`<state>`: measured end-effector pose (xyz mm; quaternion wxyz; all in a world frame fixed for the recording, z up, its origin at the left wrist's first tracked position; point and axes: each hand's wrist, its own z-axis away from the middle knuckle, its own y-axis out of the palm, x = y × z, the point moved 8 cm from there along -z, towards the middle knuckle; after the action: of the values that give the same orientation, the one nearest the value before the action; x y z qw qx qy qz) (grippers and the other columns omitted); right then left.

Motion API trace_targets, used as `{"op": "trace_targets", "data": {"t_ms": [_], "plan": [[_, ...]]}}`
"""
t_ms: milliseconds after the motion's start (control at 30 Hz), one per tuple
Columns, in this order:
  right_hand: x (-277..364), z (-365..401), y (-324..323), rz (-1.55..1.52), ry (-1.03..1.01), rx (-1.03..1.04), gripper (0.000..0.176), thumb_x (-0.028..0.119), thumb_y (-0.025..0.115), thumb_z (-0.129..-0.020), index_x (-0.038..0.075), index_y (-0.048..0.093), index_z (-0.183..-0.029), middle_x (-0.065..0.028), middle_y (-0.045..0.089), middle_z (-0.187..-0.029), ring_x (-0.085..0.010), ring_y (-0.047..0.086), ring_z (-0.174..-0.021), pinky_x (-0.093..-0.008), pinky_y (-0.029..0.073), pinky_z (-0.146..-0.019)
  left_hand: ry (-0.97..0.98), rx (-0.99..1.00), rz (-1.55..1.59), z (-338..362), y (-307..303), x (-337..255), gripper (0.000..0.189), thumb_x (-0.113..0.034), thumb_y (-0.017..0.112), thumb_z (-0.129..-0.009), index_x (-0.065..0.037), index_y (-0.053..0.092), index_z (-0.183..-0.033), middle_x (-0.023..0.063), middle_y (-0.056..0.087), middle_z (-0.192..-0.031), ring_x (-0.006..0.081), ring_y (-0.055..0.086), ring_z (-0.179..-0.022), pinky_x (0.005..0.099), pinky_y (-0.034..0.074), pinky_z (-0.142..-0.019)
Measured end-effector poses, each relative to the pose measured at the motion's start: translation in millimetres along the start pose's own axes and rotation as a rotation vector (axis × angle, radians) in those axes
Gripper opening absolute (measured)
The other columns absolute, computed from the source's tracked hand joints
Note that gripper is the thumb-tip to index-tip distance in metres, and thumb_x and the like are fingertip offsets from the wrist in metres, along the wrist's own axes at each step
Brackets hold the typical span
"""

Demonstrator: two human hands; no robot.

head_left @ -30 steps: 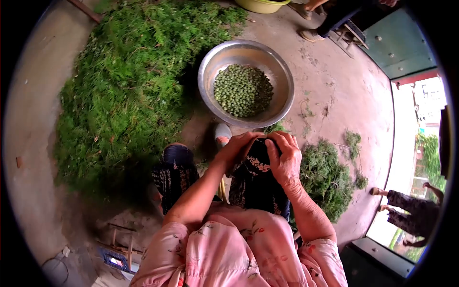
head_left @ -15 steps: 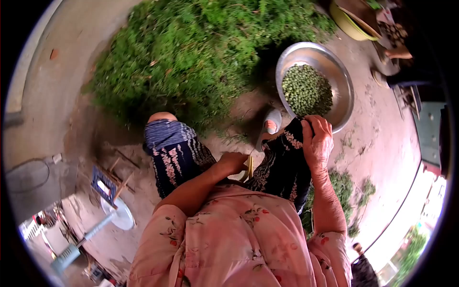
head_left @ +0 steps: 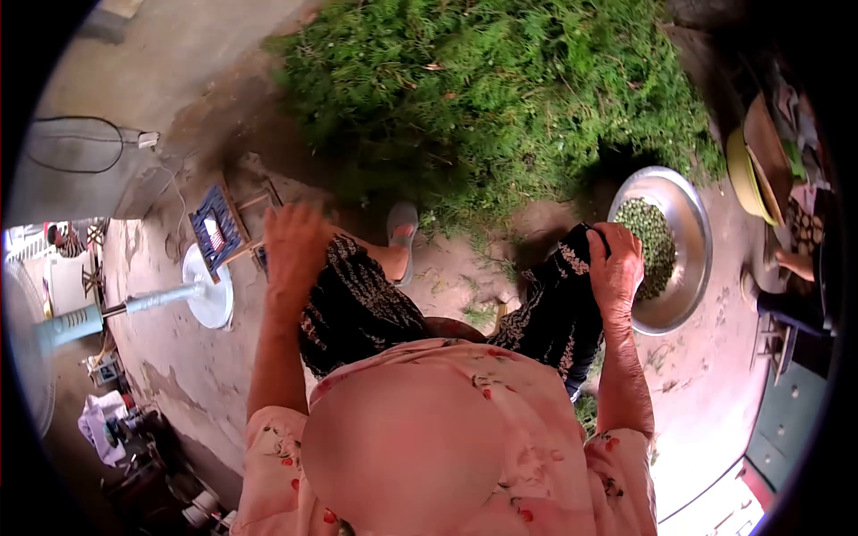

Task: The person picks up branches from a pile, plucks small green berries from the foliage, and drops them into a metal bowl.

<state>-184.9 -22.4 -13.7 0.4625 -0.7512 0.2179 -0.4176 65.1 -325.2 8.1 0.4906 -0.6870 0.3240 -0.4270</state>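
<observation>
My right hand rests on my right knee, its fingers draped loosely over the dark patterned trousers and holding nothing. My left hand is raised at my left knee, smeared by motion, so its fingers do not show clearly. Just beyond the right hand stands a wide metal basin partly filled with small round green pods or fruits. A large heap of leafy green plants lies on the ground in front of my feet.
A small folding stool with a woven seat stands at left, close to the fan's round base. Further left a cable lies by a wall. A yellow basin and another person's leg are at far right.
My left hand has moved from between my thighs out to my left knee. My right hand stays on the right knee. The view has turned left, so the heap and basin sit further right.
</observation>
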Motion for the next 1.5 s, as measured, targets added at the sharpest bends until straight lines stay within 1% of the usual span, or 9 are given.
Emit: {"op": "trace_targets", "data": {"t_ms": [100,167,333,533,600,933,1267,1400,1500], "plan": [[12.2,-2.4,11.3,-0.006,-0.049,0.014,0.018,0.02,0.062,-0.078,0.008,0.063,-0.091,-0.0069,0.058,-0.097,-0.0282,0.053,-0.091,-0.0378,0.041,-0.081,-0.222,0.231,0.093,13.9,29.9,59.5,0.016,-0.021,0.058,-0.076,-0.007,0.061,-0.082,0.01,0.059,-0.09,0.028,0.054,-0.093,0.0412,0.042,-0.082],[26.4,11.5,-2.2,0.015,-0.102,-0.017,0.02,0.02,0.063,-0.077,0.007,0.063,-0.092,-0.0079,0.058,-0.099,-0.029,0.052,-0.093,-0.0384,0.04,-0.082,-0.39,0.077,0.518,35.7,28.3,77.3,0.019,-0.023,0.056,-0.077,-0.006,0.063,-0.084,0.0105,0.061,-0.092,0.0296,0.056,-0.09,0.0382,0.044,-0.078],[70.9,26.6,-8.7,0.103,-0.225,0.008,0.034,0.02,0.065,-0.074,0.007,0.058,-0.104,-0.0124,0.051,-0.112,-0.0323,0.044,-0.106,-0.0432,0.035,-0.09,-0.43,-0.114,0.532,30.4,33.1,78.6,0.02,-0.027,0.058,-0.074,-0.008,0.066,-0.076,0.0103,0.062,-0.085,0.0288,0.057,-0.084,0.0365,0.045,-0.074],[76.6,49.8,-19.2,0.14,-0.22,-0.016,0.036,0.022,0.063,-0.076,0.008,0.056,-0.108,-0.014,0.042,-0.124,-0.0352,0.035,-0.119,-0.0464,0.027,-0.098,-0.046,-0.235,0.261,25.3,-12.4,13.5,0.017,-0.03,0.064,-0.068,-0.013,0.066,-0.069,0.0059,0.058,-0.078,0.0287,0.05,-0.09,0.0495,0.038,-0.081],[76.8,47.8,-14.6,0.149,-0.203,-0.011,0.035,0.023,0.063,-0.076,0.007,0.057,-0.107,-0.0142,0.042,-0.125,-0.0355,0.034,-0.119,-0.0477,0.026,-0.099,-0.021,-0.001,0.362,18.3,-0.7,-6.4,0.015,-0.026,0.063,-0.07,-0.012,0.067,-0.075,0.0039,0.058,-0.094,0.031,0.042,-0.11,0.0528,0.028,-0.093],[134.9,15.7,62.0,-0.132,-0.476,0.215,0.03,0.006,0.064,-0.069,0.001,0.058,-0.098,-0.0168,0.056,-0.105,-0.0361,0.05,-0.101,-0.0406,0.039,-0.089,0.431,0.215,0.713,-108.5,-13.1,-97.6,0.022,-0.027,0.06,-0.075,-0.006,0.055,-0.075,0.0096,0.06,-0.075,0.0289,0.06,-0.076,0.0413,0.047,-0.062],[134.5,-110.8,222.8,0.042,-0.235,0.818,0.022,0.014,0.058,-0.079,0.005,0.061,-0.099,-0.0162,0.06,-0.084,-0.0361,0.058,-0.077,-0.0404,0.046,-0.069,0.344,0.009,0.692,-165.3,73.3,-78.7,0.015,-0.018,0.062,-0.071,-0.008,0.055,-0.08,0.0073,0.058,-0.072,0.0262,0.06,-0.068,0.0381,0.042,-0.058],[92.5,-187.7,284.5,-0.704,0.428,0.551,0.027,0.016,0.055,-0.081,-0.001,0.059,-0.101,-0.0087,0.061,-0.076,-0.0196,0.054,-0.063,-0.0334,0.045,-0.06,0.315,0.013,0.702,-167.7,53.5,-64.1,0.015,-0.009,0.059,-0.068,-0.006,0.054,-0.082,0.0078,0.057,-0.074,0.0231,0.058,-0.07,0.0345,0.039,-0.059],[103.4,-236.0,305.9,-0.661,0.443,0.405,0.035,0.016,0.056,-0.084,-0.005,0.054,-0.113,-0.0107,0.061,-0.081,-0.0156,0.056,-0.069,-0.0266,0.047,-0.059,0.36,0.005,0.774,-164.3,41.5,-59.8,0.013,-0.007,0.057,-0.067,-0.007,0.052,-0.08,0.0061,0.054,-0.071,0.021,0.054,-0.066,0.0332,0.037,-0.057]]}}
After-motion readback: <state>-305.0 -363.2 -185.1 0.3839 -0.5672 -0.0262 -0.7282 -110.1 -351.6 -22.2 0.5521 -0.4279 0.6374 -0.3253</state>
